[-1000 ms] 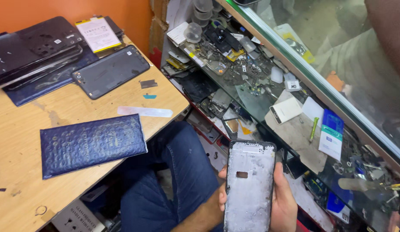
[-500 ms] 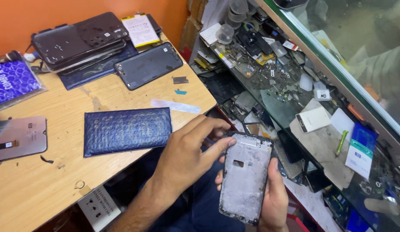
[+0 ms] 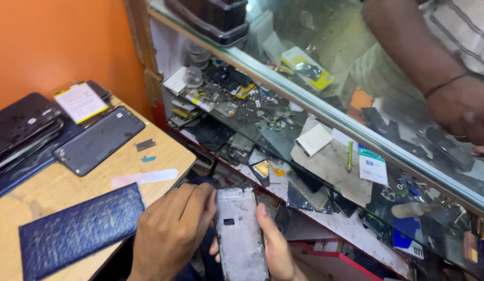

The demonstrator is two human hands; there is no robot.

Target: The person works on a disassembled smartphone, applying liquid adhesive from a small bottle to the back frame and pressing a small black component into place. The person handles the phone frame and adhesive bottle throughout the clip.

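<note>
Low in the frame, just right of centre, a phone frame stands nearly upright between both hands. It is a long grey metal shell, scuffed and dusty, with a small dark rectangular opening near its top and dark residue along the upper edge. The right hand cradles it from behind and from the right, thumb lying along the right edge, so this hand is closed around the frame. The left hand comes in from the lower left with fingers curled; its fingertips press against the frame's upper left edge, and whether they pinch anything small cannot be told.

Left of the hands runs a wooden table. On it, nearest, lies a dark blue textured pad, then a pale strip, and farther up a dark phone back lying at a slant. At the far left edge sits a stack of dark phones, with a yellow-edged battery just beyond.

To the right, a shelf under a glass counter is crowded with phone parts, boards and scraps; a white box and a green tool lie among them.

Behind the table rises an orange wall. In the upper right, another person's hand rests on the glass counter.
</note>
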